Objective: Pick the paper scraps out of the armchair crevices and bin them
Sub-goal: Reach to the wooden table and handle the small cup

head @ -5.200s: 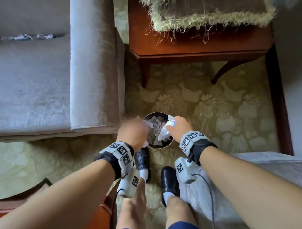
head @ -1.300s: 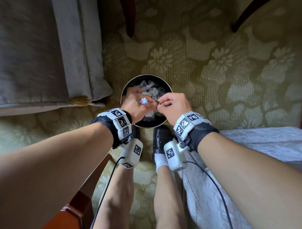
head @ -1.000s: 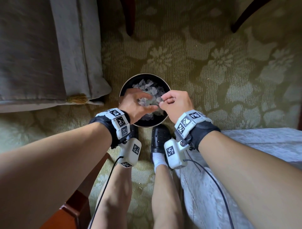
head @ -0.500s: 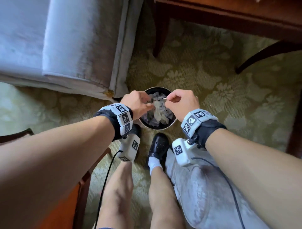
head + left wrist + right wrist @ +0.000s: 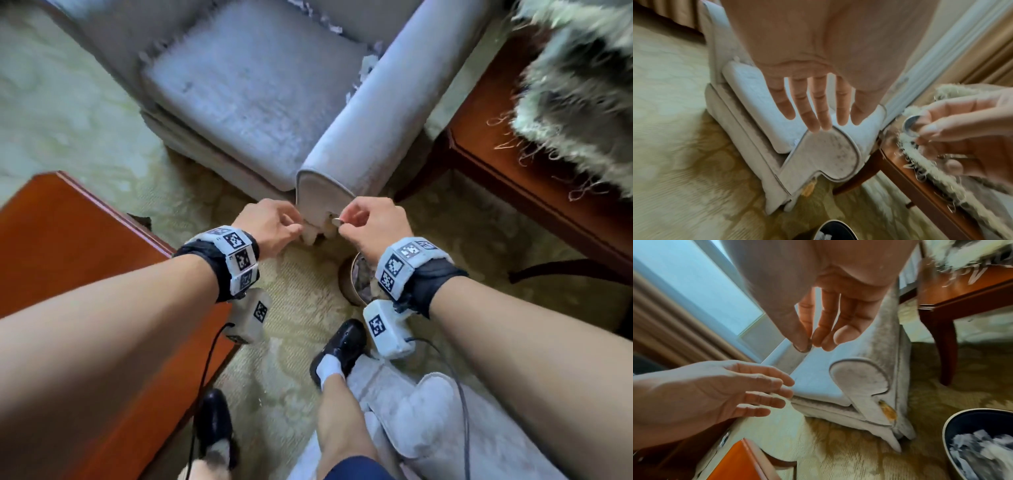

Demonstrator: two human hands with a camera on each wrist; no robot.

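Observation:
The grey armchair [image 5: 253,92] fills the top of the head view. White paper scraps [image 5: 364,68] stick out of the crevice along its right arm, and more lie at the back [image 5: 318,17]. Both hands hover in front of the armrest's front face [image 5: 830,154]. My left hand [image 5: 298,229] is empty, its fingers [image 5: 807,113] straight and spread. My right hand [image 5: 337,219] pinches a small round metal thing [image 5: 910,125] between thumb and fingertips [image 5: 823,339]. The round bin [image 5: 953,423], holding paper scraps [image 5: 982,447], stands on the carpet under my right wrist.
A red-brown wooden table [image 5: 68,274] lies close on the left. At the right, a wooden bench [image 5: 513,154] carries a shaggy throw [image 5: 582,85]. White slippers [image 5: 421,411] and a pale cover lie by my feet. Patterned carpet [image 5: 291,301] surrounds the chair.
The view swung up from the bin to the armchair. Both hands rose away from the bin toward the armrest front. My left hand opened; the right still pinches the small metal thing.

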